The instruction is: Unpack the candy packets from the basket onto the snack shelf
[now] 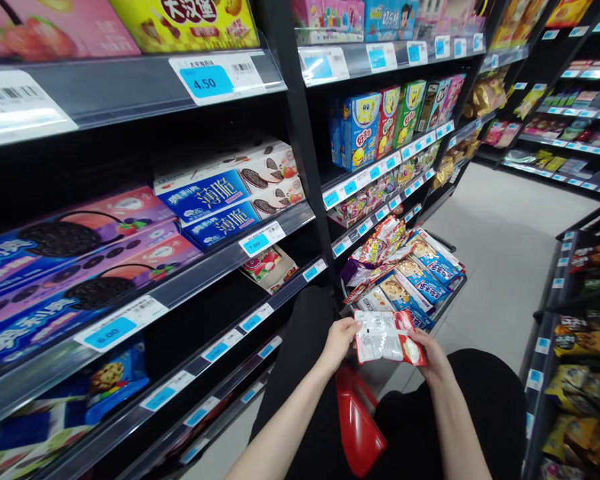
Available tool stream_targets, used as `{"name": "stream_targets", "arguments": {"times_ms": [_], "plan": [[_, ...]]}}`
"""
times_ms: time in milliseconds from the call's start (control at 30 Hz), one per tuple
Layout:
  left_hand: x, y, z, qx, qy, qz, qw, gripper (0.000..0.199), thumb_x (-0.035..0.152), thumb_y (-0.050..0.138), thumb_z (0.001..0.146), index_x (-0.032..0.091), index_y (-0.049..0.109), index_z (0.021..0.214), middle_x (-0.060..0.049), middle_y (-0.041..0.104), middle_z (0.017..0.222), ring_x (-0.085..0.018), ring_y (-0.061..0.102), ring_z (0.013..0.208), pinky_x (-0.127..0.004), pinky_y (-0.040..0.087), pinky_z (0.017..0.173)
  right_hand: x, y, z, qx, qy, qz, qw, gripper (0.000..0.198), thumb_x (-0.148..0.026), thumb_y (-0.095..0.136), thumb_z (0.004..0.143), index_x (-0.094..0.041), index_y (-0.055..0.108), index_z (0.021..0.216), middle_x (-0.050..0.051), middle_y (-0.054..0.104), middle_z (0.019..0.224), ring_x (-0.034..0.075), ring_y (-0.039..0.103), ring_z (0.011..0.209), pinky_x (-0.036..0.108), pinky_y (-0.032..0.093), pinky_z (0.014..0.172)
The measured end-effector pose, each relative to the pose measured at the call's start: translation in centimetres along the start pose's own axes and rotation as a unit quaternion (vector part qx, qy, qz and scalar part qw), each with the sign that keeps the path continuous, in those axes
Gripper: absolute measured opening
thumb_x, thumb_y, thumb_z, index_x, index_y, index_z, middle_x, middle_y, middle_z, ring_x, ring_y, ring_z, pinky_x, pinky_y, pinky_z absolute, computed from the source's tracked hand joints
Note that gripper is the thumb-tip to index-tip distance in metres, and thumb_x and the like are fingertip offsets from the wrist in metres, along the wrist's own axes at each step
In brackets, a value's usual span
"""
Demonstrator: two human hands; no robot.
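Observation:
A small red and white snack packet (383, 337) is stretched between my two hands, with a pale printed panel facing me. My left hand (341, 339) pinches its left end, fingers closed on the edge. At the right end, my right hand (430, 353) grips the red edge. Just beyond the packet is a dark basket (457, 293) filled with several blue and white snack packs (423, 270). Other colourful bags (380, 241) are heaped at its far left. Below my hands a red smooth object (357, 423), perhaps a basket handle, stands between my knees.
On the left, shelves hold purple-pink cookie boxes (80, 267), blue and white thin cookie boxes (215, 200) and a blue cookie bag (117, 380). Cartoon boxes (361, 130) stand farther along. A lower rack of snack bags (575, 380) borders the tiled aisle floor (500, 247) on the right.

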State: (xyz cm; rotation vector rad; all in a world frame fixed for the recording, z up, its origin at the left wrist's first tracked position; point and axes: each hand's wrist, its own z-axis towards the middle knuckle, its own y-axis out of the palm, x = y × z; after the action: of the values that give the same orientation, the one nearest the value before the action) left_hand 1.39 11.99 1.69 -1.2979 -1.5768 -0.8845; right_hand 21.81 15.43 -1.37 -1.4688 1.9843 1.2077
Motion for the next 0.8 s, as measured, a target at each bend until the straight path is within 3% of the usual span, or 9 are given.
{"name": "stream_targets", "arguments": {"times_ms": [67, 133, 267, 367, 467, 567, 633, 700, 800], "plan": [[0.7, -0.4, -0.3, 0.026, 0.056, 0.072, 0.996, 0.039, 0.045, 0.056, 0.070, 0.016, 0.044, 0.047, 0.005, 0.044, 0.040, -0.008, 0.040, 0.041, -0.020, 0.031, 0.046, -0.6, 0.2, -0.6, 0.000, -0.064, -0.076, 0.995, 0.023, -0.035, 0.075, 0.052, -0.018, 0.060, 0.057, 0.001, 0.064, 0.058, 0.017, 0.057, 0.054, 0.028, 0.045, 0.055], [1.5, -0.8, -0.5, 0.046, 0.097, 0.119, 0.987, 0.039, 0.043, 0.050, 0.077, 0.016, 0.048, 0.049, 0.002, 0.051, 0.042, -0.010, 0.048, 0.044, -0.021, 0.037, 0.052, -1.5, 0.9, -1.2, -0.002, -0.158, -0.181, 0.971, 0.026, -0.042, 0.071, 0.059, -0.018, 0.062, 0.058, 0.001, 0.062, 0.058, 0.017, 0.054, 0.056, 0.028, 0.043, 0.055], [2.7, -1.9, -0.3, 0.059, 0.119, 0.130, 0.983, 0.031, 0.039, 0.045, 0.082, 0.016, 0.063, 0.073, -0.004, 0.068, 0.066, -0.017, 0.063, 0.063, -0.024, 0.046, 0.060, -5.1, 3.7, -0.9, 0.022, -0.380, -0.342, 0.859, 0.023, -0.043, 0.065, 0.068, -0.020, 0.064, 0.063, 0.004, 0.063, 0.071, 0.021, 0.056, 0.070, 0.032, 0.043, 0.067], [4.0, -4.2, 0.2, 0.073, 0.141, 0.173, 0.972, 0.027, 0.031, 0.049, 0.081, 0.018, 0.063, 0.099, -0.005, 0.071, 0.089, -0.019, 0.065, 0.081, -0.028, 0.049, 0.073, -9.1, 6.4, 1.7, -0.043, -0.465, -0.441, 0.767, 0.020, -0.039, 0.057, 0.078, -0.022, 0.066, 0.072, 0.005, 0.064, 0.077, 0.020, 0.058, 0.075, 0.031, 0.044, 0.071], [6.3, -8.6, 0.9, 0.180, 0.192, 0.253, 0.931, 0.030, 0.029, 0.047, 0.081, 0.019, 0.059, 0.107, -0.005, 0.068, 0.102, -0.020, 0.061, 0.096, -0.032, 0.046, 0.086, -12.9, 8.9, 5.4, -0.105, -0.509, -0.564, 0.641, 0.024, -0.032, 0.046, 0.086, -0.021, 0.067, 0.084, 0.005, 0.067, 0.080, 0.018, 0.060, 0.076, 0.030, 0.044, 0.071], [9.0, -14.1, 1.9, 0.339, 0.207, 0.381, 0.835, 0.029, 0.028, 0.047, 0.081, 0.018, 0.062, 0.103, -0.010, 0.065, 0.107, -0.027, 0.055, 0.106, -0.041, 0.040, 0.095, -15.0, 10.7, 9.0, -0.124, -0.534, -0.694, 0.468, 0.029, -0.027, 0.038, 0.089, -0.020, 0.067, 0.091, 0.007, 0.068, 0.085, 0.019, 0.059, 0.082, 0.029, 0.043, 0.074], [10.5, -17.6, 2.9, 0.378, 0.167, 0.435, 0.800, 0.030, 0.023, 0.047, 0.079, 0.014, 0.063, 0.103, -0.014, 0.065, 0.106, -0.031, 0.054, 0.108, -0.046, 0.035, 0.098, -15.2, 11.2, 10.9, -0.126, -0.515, -0.763, 0.369, 0.030, -0.025, 0.037, 0.090, -0.020, 0.066, 0.095, 0.008, 0.068, 0.085, 0.019, 0.058, 0.083, 0.028, 0.041, 0.073], [11.5, -20.3, 3.9, 0.369, 0.140, 0.435, 0.809, 0.030, 0.022, 0.049, 0.078, 0.015, 0.063, 0.103, -0.013, 0.066, 0.105, -0.031, 0.055, 0.107, -0.046, 0.034, 0.099, -14.4, 11.1, 12.5, -0.115, -0.483, -0.814, 0.302, 0.027, -0.022, 0.040, 0.088, -0.020, 0.065, 0.097, 0.008, 0.068, 0.083, 0.019, 0.058, 0.083, 0.028, 0.039, 0.072], [12.0, -22.9, 5.1, 0.352, 0.159, 0.373, 0.843, 0.032, 0.032, 0.056, 0.075, 0.019, 0.063, 0.104, -0.009, 0.067, 0.105, -0.029, 0.055, 0.107, -0.041, 0.038, 0.097, -12.5, 9.9, 14.1, -0.112, -0.447, -0.851, 0.251, 0.021, -0.015, 0.047, 0.083, -0.018, 0.066, 0.091, 0.010, 0.068, 0.080, 0.020, 0.059, 0.081, 0.029, 0.037, 0.072]]}}
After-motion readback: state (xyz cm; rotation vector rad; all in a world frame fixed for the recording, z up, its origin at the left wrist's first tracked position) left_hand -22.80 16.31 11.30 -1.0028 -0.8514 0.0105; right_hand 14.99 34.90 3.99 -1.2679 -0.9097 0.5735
